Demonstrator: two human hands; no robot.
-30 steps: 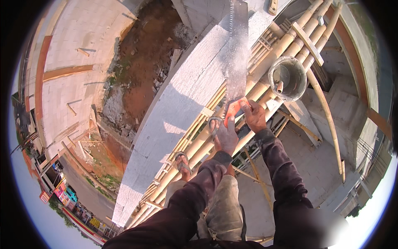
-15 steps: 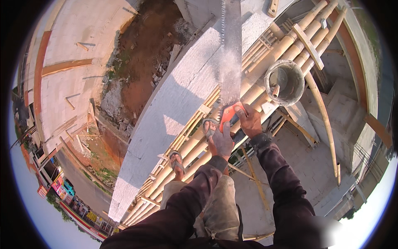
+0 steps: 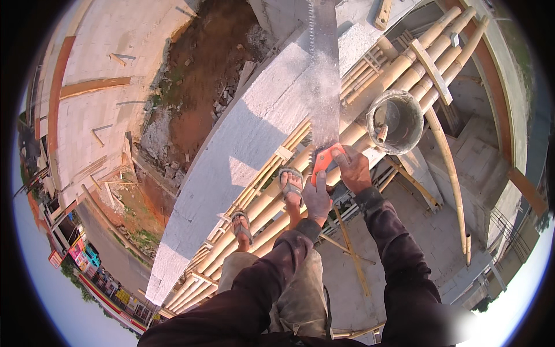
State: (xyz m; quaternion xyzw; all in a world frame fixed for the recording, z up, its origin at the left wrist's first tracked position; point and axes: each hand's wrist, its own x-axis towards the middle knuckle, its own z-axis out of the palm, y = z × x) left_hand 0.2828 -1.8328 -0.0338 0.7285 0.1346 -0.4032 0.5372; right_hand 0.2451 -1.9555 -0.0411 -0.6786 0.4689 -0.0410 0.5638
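Observation:
A hand saw [image 3: 325,81] with a wide, dusty blade and an orange handle [image 3: 328,157] points away from me, its teeth along the left edge. My right hand [image 3: 353,170] is closed on the right side of the handle. Just below and to the left, my left hand [image 3: 316,199] grips the handle's lower end, its fingers partly hidden. Under the saw runs the pale, rough top of a block wall [image 3: 231,165]. I cannot tell whether the blade touches it.
My sandalled feet stand on bamboo poles [image 3: 270,194] lashed beside the wall. A bucket [image 3: 399,149] holding a wooden-handled tool rests on the poles to the right. A short wooden piece [image 3: 383,14] lies far off. Left of the wall the ground drops to reddish soil [image 3: 202,63].
My hands and the saw handle have shifted slightly right, both hands still on it. My foot near the handle shows more fully now. The view has moved a little.

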